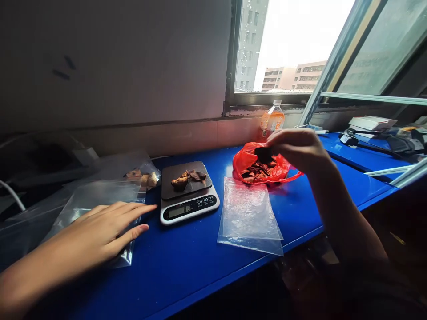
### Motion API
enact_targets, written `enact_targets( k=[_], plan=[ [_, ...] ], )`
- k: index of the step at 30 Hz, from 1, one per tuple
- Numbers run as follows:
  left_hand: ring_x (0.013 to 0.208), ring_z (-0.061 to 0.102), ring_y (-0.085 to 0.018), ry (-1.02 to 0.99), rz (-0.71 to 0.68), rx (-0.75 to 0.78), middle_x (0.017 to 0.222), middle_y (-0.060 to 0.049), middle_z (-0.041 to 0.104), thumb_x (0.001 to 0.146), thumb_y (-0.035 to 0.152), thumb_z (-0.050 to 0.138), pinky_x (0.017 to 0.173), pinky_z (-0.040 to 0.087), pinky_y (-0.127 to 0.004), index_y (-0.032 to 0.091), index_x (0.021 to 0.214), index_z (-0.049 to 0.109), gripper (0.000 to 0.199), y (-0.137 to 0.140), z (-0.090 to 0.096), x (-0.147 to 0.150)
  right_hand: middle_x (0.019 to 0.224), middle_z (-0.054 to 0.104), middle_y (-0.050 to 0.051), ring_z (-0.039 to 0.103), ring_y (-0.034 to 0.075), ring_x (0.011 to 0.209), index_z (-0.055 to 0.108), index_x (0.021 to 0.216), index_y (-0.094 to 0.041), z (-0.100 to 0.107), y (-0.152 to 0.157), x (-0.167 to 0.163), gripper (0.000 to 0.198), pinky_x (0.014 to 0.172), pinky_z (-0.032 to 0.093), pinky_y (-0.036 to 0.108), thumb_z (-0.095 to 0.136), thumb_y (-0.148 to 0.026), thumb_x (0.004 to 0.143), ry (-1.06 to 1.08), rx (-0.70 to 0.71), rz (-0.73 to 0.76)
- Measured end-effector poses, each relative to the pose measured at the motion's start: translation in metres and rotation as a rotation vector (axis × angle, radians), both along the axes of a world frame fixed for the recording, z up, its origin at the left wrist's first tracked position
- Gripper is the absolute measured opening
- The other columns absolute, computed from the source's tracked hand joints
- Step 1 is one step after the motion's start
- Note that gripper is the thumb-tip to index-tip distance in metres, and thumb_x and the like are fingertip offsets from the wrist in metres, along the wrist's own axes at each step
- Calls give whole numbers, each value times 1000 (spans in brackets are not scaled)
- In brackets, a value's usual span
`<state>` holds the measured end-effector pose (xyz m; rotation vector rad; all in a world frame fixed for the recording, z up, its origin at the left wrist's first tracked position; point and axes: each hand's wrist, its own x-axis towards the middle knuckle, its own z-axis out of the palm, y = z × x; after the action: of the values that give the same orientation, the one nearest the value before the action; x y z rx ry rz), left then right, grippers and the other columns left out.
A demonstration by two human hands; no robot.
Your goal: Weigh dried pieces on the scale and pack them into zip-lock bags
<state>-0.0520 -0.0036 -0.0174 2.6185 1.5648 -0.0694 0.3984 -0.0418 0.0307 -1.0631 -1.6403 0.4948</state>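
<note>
My left hand lies with its fingers stretched out over clear plastic bags, left of a digital kitchen scale. Several dried brown pieces, curled like peel, rest on the scale's dark plate. Its small display is lit too faintly to read. Above an open red plastic bag, my right hand pinches a dark dried piece with the fingertips. More dried brown pieces fill the red bag. In front of it lie flat clear bags.
A bottle of orange drink stands behind the red bag, below the window. Some dried pieces sit in clear plastic left of the scale. A metal frame, white boxes and black cables are at the right of the blue table.
</note>
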Motion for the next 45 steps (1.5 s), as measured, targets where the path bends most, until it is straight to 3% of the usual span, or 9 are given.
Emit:
enact_targets(
  k=[3, 5, 14, 21, 25, 30, 34, 39, 45],
  plan=[
    [128, 50, -32, -8, 1, -8, 143, 0, 55, 92, 61, 41, 109, 34, -49, 40, 139, 52, 53, -8, 10, 9, 85, 70, 4, 67, 15, 77, 74, 89, -18, -12, 10, -54, 13, 70, 54, 28, 67, -26, 81, -160, -25, 316],
    [127, 51, -31, -6, 6, -17, 141, 0, 57, 94, 57, 41, 108, 34, -49, 39, 137, 53, 49, -13, 15, 14, 83, 69, 5, 66, 14, 75, 73, 88, -16, -25, 23, -86, 12, 66, 52, 26, 64, -21, 83, -221, -12, 370],
    [116, 62, -31, -27, -84, 90, 130, 0, 66, 90, 58, 42, 100, 47, -47, 39, 130, 61, 49, -16, 12, 12, 79, 64, 5, 57, 13, 70, 71, 81, -14, -61, 63, -126, 12, 63, 44, 24, 61, -14, 87, -452, 217, 142],
    [112, 66, -29, -67, -185, 162, 124, 1, 70, 91, 54, 44, 94, 53, -43, 38, 127, 64, 44, -15, 10, 8, 88, 66, 9, 55, 18, 83, 69, 94, -17, -48, 34, -107, 11, 77, 48, 34, 59, -20, 91, -519, 473, -111],
    [110, 68, -29, -29, -266, 208, 125, 2, 69, 92, 52, 45, 90, 55, -43, 40, 130, 61, 43, -13, -6, -6, 82, 65, 8, 55, 18, 75, 67, 91, -16, -61, 0, -77, 16, 69, 49, 33, 51, -16, 94, -694, 185, -188],
    [118, 63, -30, -10, -240, 262, 135, 5, 62, 94, 49, 46, 98, 49, -49, 46, 138, 49, 44, -14, -33, -25, 106, 65, 17, 59, 27, 94, 64, 112, -10, -78, -10, -67, 27, 82, 53, 43, 47, -17, 92, -969, -185, -300],
    [114, 65, -29, -52, -276, 235, 130, 5, 66, 94, 50, 45, 93, 52, -47, 44, 138, 50, 45, -15, -21, -19, 120, 61, 19, 58, 29, 105, 58, 125, -7, -73, -1, -69, 36, 92, 51, 44, 44, -17, 94, -1043, -208, -229],
    [104, 70, -29, -119, -264, 192, 119, 0, 72, 95, 53, 38, 85, 55, -45, 34, 130, 62, 47, -13, 7, 0, 109, 63, 16, 59, 24, 92, 66, 103, -13, -76, 8, -74, 27, 81, 52, 38, 41, -21, 97, -955, -194, -295],
    [108, 68, -29, -128, -215, 101, 122, -1, 71, 94, 56, 39, 89, 54, -44, 31, 129, 63, 49, -11, 17, 4, 83, 64, 11, 55, 23, 80, 63, 84, -14, -87, 21, -74, 19, 73, 48, 36, 47, -17, 93, -914, -54, -330]
  ],
)
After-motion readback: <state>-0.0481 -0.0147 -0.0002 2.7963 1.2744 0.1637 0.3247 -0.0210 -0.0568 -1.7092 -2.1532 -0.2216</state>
